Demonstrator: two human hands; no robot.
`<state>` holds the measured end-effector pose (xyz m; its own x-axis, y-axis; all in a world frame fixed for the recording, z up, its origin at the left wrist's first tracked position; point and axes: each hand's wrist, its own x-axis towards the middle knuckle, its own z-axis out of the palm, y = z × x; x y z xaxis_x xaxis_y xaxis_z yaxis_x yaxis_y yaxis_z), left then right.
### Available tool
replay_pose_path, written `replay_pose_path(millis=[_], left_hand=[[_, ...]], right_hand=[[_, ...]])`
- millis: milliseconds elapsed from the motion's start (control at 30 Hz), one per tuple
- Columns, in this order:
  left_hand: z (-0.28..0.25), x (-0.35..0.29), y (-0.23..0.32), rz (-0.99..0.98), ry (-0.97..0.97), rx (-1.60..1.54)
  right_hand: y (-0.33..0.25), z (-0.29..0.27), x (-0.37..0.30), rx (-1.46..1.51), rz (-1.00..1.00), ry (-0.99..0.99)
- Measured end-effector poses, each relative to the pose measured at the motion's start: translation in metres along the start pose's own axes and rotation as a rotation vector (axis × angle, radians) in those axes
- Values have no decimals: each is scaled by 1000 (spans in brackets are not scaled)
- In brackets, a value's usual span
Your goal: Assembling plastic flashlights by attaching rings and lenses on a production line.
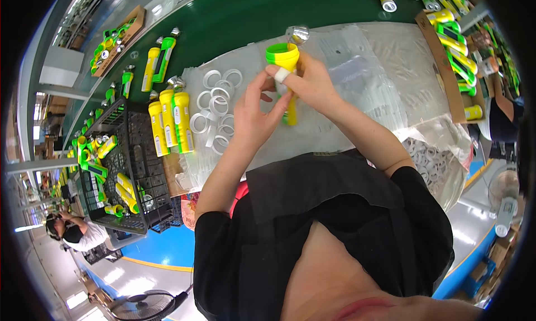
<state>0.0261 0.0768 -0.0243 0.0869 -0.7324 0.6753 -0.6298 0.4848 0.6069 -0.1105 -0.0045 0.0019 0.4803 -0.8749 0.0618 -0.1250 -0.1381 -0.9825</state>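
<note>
A yellow-and-green flashlight body (283, 56) stands nearly upright over the worktable, its wide open head facing up. A shiny silver reflector (298, 34) hangs at the far right of its rim. My right hand (312, 85) is closed round the body below the head, its thumb, wrapped in a white band, lying across the front. From the other side, my left hand (258, 110) grips the body lower down, thumb and curled fingers against it; some fingertips are hidden. Several white rings (219, 104) lie loose just left of my left hand.
Several yellow flashlights (167, 121) lie left of the rings. A black crate (142, 170) with flashlight bodies stands at left, a cardboard box (441, 64) of them at right. A bag of white rings (432, 159) sits at the near right. Another person (84, 231) is far left.
</note>
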Motion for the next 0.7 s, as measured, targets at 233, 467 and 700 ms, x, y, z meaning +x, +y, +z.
replay_pose_path(millis=[233,467,700], left_hand=[[44,14,-6,-743,-266,-1112],[36,24,31,-431,-263,-850],[10,3,21,209,-305,-298]], right_hand=[[7,-42,-69,551,47,-338],[19,-32,-90,396,78,-270],[17,-15,-83,440,133,-318]])
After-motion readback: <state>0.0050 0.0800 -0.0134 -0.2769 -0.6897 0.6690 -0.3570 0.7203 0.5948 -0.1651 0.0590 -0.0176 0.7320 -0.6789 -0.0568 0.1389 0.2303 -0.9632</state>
